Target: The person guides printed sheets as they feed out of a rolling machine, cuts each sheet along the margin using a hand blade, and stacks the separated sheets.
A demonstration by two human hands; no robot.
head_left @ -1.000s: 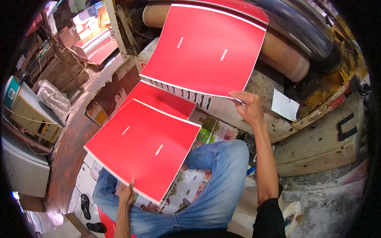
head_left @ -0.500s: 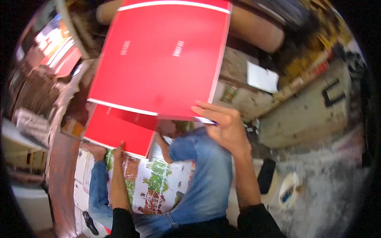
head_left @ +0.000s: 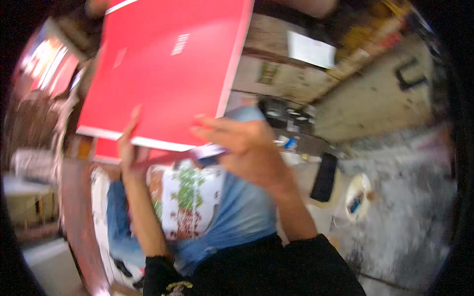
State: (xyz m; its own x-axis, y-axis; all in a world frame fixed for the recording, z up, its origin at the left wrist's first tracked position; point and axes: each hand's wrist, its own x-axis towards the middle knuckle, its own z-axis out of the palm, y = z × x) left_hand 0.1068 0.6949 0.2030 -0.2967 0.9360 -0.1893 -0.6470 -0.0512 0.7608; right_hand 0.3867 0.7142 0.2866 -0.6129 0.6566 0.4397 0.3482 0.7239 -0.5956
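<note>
The step in hand is handling the red sheet (head_left: 153,84) beyond the jeans (head_left: 247,209): the left hand (head_left: 128,143) pinches its near edge, the right hand (head_left: 249,148), blurred, seems to clasp a small object (head_left: 210,150), and the next move calls for steady support.

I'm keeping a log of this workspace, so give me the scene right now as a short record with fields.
View: head camera, blurred
Left hand: at the near edge of the upper sheet; grip unclear
Right hand: holding a small pale item, too blurred to identify
Upper sheet: red, white-edged, with pale print, raised at a slant
Lower sheet: red, mostly hidden under the upper one
Between the legs: patterned paper
Clothing: jeans, black sleeves
</note>
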